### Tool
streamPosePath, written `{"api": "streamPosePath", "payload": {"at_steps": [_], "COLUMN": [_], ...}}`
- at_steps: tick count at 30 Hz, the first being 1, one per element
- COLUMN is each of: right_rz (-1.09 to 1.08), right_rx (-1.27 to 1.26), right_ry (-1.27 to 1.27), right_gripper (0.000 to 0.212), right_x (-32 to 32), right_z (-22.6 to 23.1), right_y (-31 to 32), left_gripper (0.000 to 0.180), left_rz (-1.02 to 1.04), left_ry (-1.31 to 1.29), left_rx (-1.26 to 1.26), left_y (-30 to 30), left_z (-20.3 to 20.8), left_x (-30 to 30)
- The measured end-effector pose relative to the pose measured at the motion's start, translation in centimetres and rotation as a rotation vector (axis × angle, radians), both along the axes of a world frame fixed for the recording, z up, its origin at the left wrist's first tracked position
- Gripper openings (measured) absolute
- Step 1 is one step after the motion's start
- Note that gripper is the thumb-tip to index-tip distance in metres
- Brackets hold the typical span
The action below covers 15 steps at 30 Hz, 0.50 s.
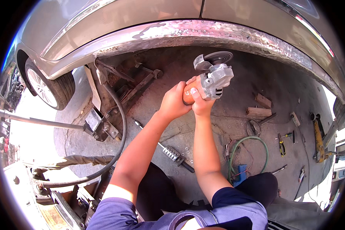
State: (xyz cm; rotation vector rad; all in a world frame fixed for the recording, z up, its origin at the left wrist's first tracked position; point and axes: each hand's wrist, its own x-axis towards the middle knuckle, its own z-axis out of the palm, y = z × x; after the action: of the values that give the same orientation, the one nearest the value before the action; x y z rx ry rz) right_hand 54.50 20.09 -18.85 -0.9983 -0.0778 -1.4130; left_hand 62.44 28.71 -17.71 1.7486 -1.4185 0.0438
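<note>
Both my hands are wrapped round an angle grinder (217, 81) with an orange body and a grey metal head. My left hand (174, 102) closes on the rear of the body. Further forward, my right hand (201, 105) grips it just behind the head, thumb on the orange casing. The dark grinding disc (220, 57) points away from me, with a metal guard (200, 63) at its left. Beyond the disc runs the car's sill (203, 33), partly bare metal with pinkish patches and rows of small spots. In this view the disc appears just below the sill; contact cannot be made out.
At left stand a car wheel (67, 90), a metal floor jack (99, 124) and a thick dark hose (123, 115). A slide hammer-like rod (172, 154) lies between my arms. Rightward are wood blocks (258, 111), a green hose (266, 147), pliers (282, 146) and a yellow tool (319, 142).
</note>
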Motion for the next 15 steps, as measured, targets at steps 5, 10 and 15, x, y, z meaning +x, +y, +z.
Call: {"api": "streamPosePath", "payload": {"at_steps": [5,10,15], "right_rz": [0.13,0.178,0.06], "right_rx": [0.042,0.117,0.038], "right_ry": [-0.078,-0.062,-0.061], "right_gripper": [0.041,0.054,0.046], "right_x": [4.1,6.2,2.9], "right_z": [0.2,-0.9,-0.7], "right_y": [1.4,2.3,0.7], "left_gripper": [0.06,0.058,0.051], "left_rz": [0.133,0.161,0.067], "left_ry": [-0.023,-0.065,-0.169], "left_rx": [-0.003,0.061,0.007], "left_y": [1.4,3.2,1.3], "left_z": [-1.0,-0.6,2.2], "left_x": [3.4,4.6,1.9]}}
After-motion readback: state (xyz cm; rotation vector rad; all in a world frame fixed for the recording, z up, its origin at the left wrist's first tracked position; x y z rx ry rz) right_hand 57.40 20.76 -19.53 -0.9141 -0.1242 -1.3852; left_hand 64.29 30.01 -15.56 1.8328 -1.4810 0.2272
